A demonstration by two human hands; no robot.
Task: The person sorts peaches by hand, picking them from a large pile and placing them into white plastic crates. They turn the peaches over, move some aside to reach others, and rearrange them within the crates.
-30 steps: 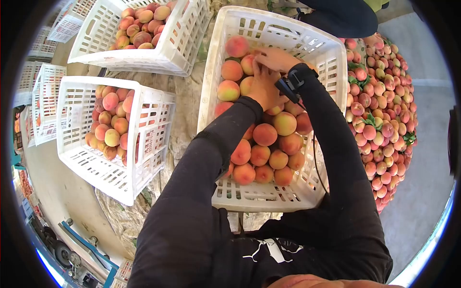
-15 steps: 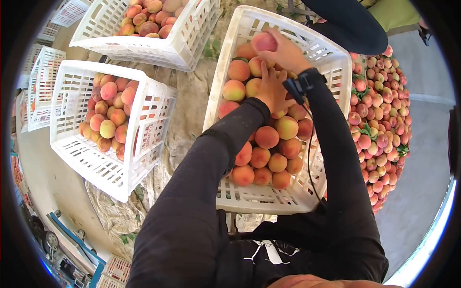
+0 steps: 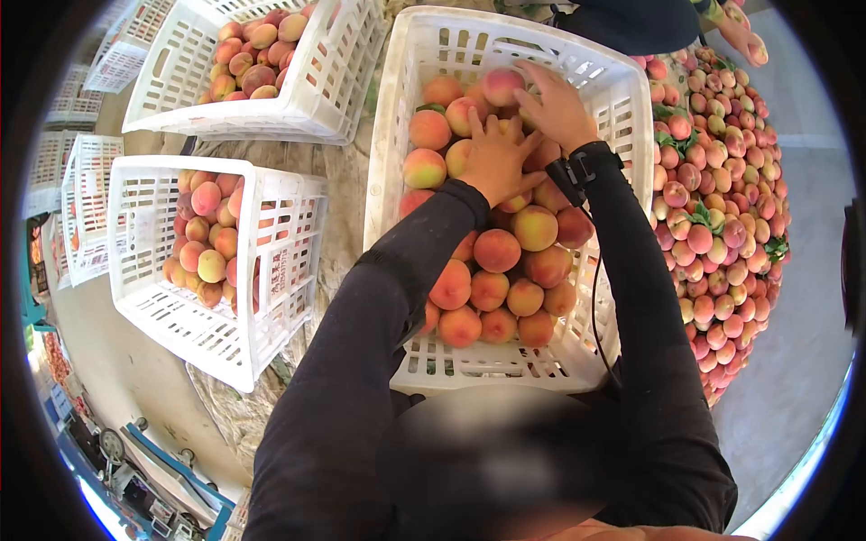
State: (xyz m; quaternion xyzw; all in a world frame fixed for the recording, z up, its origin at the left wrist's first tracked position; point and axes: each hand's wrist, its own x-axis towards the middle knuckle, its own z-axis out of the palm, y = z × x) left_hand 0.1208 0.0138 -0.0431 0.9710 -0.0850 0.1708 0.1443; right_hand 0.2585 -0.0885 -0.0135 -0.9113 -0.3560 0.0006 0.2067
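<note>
A large white plastic crate (image 3: 383,171) in front of me holds many red-and-yellow peaches (image 3: 497,251). My left hand (image 3: 499,160) lies palm down on the peaches in its middle, fingers spread. Just beyond it to the right, my right hand (image 3: 557,110) has its fingers stretched out at the right side of a pinkish peach (image 3: 502,87). That peach rests among the others near the far end of the crate. The fruit directly under both palms is hidden.
Two more white crates, one at far left (image 3: 262,122) and one nearer (image 3: 180,334), hold peaches. A big peach pile (image 3: 722,225) with some leaves lies to the right. Another person's hand (image 3: 741,38) is above it. A blue cart (image 3: 176,464) stands lower left.
My right hand has lowered the pinkish peach onto the others and loosened around it. My left hand has shifted slightly left, still on the fruit. The other person's hand has come into view.
</note>
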